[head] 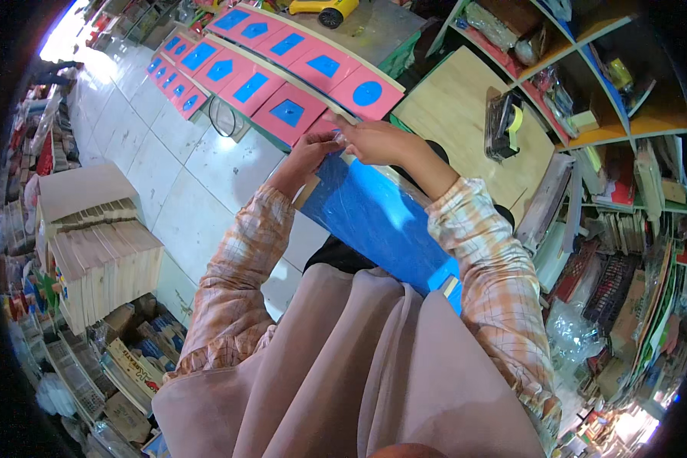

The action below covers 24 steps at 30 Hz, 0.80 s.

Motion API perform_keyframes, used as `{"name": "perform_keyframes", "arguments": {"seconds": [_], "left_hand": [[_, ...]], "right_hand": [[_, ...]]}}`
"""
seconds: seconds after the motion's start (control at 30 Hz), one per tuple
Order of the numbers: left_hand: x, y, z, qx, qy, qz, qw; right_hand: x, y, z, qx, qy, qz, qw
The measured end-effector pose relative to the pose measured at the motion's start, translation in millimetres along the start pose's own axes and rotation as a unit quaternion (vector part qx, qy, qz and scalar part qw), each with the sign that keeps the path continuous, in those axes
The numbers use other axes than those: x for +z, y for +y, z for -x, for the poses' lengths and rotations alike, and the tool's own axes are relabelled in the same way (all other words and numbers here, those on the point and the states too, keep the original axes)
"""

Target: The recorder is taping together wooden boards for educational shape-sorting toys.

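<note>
My left hand (319, 150) and my right hand (378, 142) meet fingertip to fingertip above the far end of a long blue board (372, 206). A small shiny bit of clear plastic (339, 137) shows between the pinched fingers, partly hidden by them. My right index finger points out past it. Glossy, creased clear wrap seems to cover the blue board, which slopes from under my hands to my lap. Just beyond my fingers are pink panels with blue shapes, among them a trapezoid panel (289, 113) and a circle panel (367, 93).
On the right, a tape dispenser (502, 126) with yellow tape stands on a wooden tabletop (452, 103). A packed shelf unit (607, 80) rises behind it. Stacked wooden boards (106, 257) stand at left on the tiled floor (166, 189). A yellow toy vehicle (326, 10) sits at the back.
</note>
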State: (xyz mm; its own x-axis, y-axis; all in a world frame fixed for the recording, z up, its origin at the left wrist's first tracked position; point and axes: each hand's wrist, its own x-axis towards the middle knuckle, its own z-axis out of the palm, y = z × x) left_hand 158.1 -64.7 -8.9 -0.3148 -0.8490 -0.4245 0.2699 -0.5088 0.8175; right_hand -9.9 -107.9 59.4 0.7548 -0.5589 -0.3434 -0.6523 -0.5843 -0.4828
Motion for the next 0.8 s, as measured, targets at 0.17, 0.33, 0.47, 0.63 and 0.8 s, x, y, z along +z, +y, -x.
{"name": "perform_keyframes", "arguments": {"seconds": [0.17,0.33,0.47,0.63,0.8], "left_hand": [[-7.9,-12.5,-8.6,0.022,0.006,0.001,1.000],[-10.6,-18.7,-14.1,0.028,0.003,-0.010,1.000],[-9.2,-15.0,-7.5,0.025,0.024,-0.002,0.999],[-2.6,-10.4,-0.3,0.020,0.031,0.010,0.999],[-0.1,-7.6,-4.0,0.018,0.000,0.030,0.999]], "right_hand": [[2.7,-9.4,-12.6,-0.016,0.017,0.089,0.996],[9.0,-7.2,-21.1,0.022,0.066,0.090,0.994],[11.5,22.5,-21.4,0.071,0.193,-0.010,0.979],[41.6,42.2,-13.1,0.131,0.140,-0.368,0.910],[57.1,26.2,-3.7,0.106,0.170,-0.326,0.924]]}}
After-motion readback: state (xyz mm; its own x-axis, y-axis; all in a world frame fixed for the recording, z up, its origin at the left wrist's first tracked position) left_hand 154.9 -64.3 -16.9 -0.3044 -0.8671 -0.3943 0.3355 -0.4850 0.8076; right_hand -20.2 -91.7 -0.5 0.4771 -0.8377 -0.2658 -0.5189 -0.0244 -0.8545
